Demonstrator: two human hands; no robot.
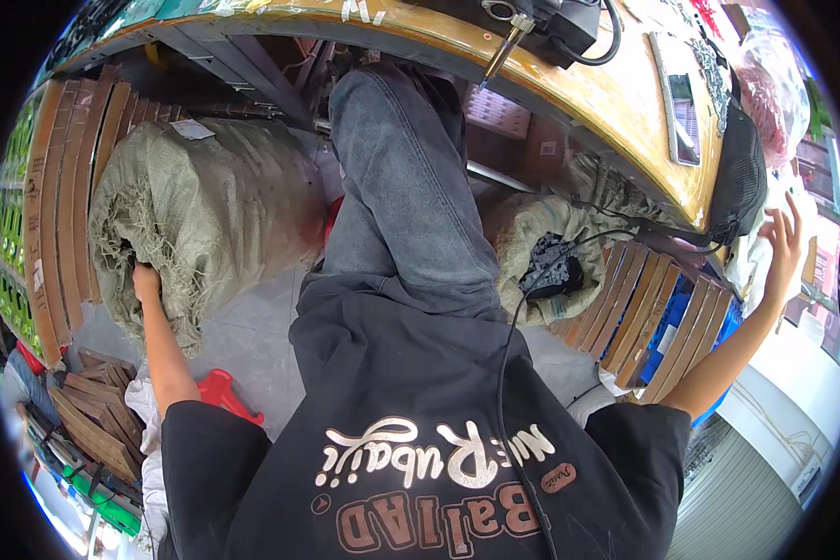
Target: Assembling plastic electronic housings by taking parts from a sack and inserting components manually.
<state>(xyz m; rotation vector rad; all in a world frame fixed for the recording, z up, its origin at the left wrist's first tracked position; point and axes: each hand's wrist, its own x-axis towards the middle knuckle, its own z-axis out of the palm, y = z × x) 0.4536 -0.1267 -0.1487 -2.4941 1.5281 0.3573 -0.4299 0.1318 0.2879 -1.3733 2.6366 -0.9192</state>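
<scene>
The greenish woven sack point(229, 201) bulges, wrinkled and badly frayed.

Right hand point(787, 235) raised, splayed; left hand point(145, 280) perhaps curled

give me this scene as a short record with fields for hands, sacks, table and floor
left hand: in the mouth of the large sack, fingers hidden
right hand: raised beyond the table, fingers spread, nothing seen in it
small sack: open, dark pieces inside
table: pointed tool at near edge
floor: grey, red plastic item there
</scene>
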